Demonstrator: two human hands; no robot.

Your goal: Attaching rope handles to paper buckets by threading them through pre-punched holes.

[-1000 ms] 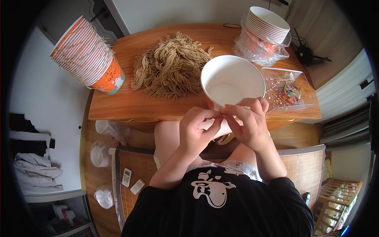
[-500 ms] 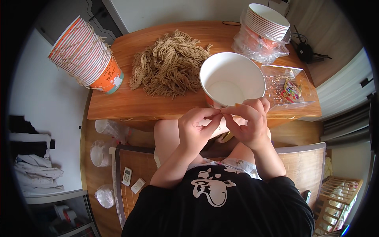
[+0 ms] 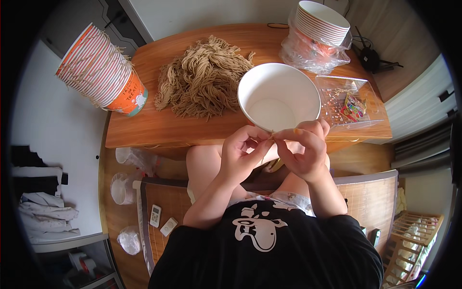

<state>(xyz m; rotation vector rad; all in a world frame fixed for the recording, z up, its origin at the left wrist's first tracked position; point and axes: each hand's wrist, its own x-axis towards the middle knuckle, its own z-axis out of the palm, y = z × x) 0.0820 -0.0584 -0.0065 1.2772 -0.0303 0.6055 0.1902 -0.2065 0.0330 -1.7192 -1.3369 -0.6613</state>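
Close together at the near edge of the table, my left hand point(image 3: 244, 151) and my right hand point(image 3: 305, 147) meet fingertip to fingertip. Each one pinches with thumb and forefinger. A tiny tan bit point(image 3: 273, 134) shows between the fingertips and looks like the end of a cord; most of it is hidden. Just beyond the fingers stands a white-lined paper bucket point(image 3: 284, 79), upright and open at the top. Left of the bucket lies a tangled heap of tan cord point(image 3: 204, 79).
A tilted stack of orange paper buckets point(image 3: 103, 70) with cords stands at the table's left. At back right are more nested buckets point(image 3: 321, 26) in clear plastic. A clear tray point(image 3: 373, 89) holds small beads and a colourful packet point(image 3: 353, 108). Two remotes point(image 3: 155, 215) lie beside me.
My fingertips stay pinched together and have shifted slightly; a bit of tan now shows between them. The table and its objects sit slightly further left and up in the view.
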